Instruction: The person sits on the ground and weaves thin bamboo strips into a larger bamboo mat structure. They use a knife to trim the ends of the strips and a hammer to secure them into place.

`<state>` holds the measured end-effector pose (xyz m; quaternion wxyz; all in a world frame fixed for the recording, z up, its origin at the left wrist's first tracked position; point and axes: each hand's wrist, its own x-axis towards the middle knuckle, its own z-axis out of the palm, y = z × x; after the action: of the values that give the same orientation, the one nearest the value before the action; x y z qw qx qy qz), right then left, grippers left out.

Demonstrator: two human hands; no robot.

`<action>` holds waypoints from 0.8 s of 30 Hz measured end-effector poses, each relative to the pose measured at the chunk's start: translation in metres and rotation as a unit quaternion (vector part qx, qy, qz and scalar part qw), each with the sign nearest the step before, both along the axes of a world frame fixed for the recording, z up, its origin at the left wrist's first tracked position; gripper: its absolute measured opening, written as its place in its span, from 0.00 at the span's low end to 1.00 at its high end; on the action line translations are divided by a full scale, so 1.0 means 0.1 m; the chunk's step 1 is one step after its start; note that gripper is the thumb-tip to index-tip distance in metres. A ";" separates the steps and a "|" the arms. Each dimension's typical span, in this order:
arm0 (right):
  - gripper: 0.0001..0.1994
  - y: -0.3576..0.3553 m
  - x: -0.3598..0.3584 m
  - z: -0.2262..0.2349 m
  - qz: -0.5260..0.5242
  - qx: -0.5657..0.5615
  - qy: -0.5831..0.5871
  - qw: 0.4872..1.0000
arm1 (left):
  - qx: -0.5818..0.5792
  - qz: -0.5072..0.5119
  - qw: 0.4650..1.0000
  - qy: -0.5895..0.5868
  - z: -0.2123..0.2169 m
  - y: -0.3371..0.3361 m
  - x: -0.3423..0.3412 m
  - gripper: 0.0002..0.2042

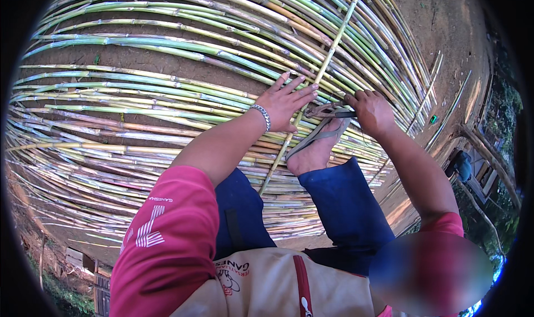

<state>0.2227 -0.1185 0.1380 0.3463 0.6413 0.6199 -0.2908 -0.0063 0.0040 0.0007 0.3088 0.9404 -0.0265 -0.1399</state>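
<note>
Many long green and yellow cane stalks (167, 89) lie side by side on the ground. A thinner yellow-green crosspiece (337, 38) runs over them from the upper right towards my knees. My left hand (285, 102), with a chain bracelet at the wrist, lies with spread fingers across the stalks and the crosspiece. To its right, my right hand (372, 112) is closed around the handles of worn pincers (325, 110). Their jaws are down at the stalks beside the crosspiece, close to my left fingers. What the jaws grip is too small to make out.
My sandalled foot (314, 153) rests on the stalks just below the pincers. Another cross stick (425, 102) lies under the right ends of the stalks. Bare soil (445, 22) extends at the upper right, with wooden poles (489, 155) at the far right.
</note>
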 end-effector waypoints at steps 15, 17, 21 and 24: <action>0.17 -0.25 0.13 -0.02 -0.198 -0.106 0.129 0.966 | 0.007 0.011 1.000 0.014 -0.04 -0.05 0.03 0.52; 0.14 -0.07 -0.31 0.35 -0.417 -0.237 0.176 0.859 | 0.012 0.019 1.000 0.014 -0.05 -0.07 0.01 0.52; 0.14 -0.55 -0.77 0.35 -0.827 -0.241 0.341 0.377 | -0.006 0.015 1.000 0.002 -0.04 -0.08 0.04 0.52; 0.14 -0.76 -0.88 0.28 -0.861 -0.221 0.380 0.256 | 0.001 0.055 0.998 0.015 0.12 -0.15 0.04 0.48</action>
<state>0.1352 -0.1941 0.1657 -0.2550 0.5108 -0.3262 -0.7534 -0.0021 -0.0111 0.0124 0.3158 0.9384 0.0304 -0.1367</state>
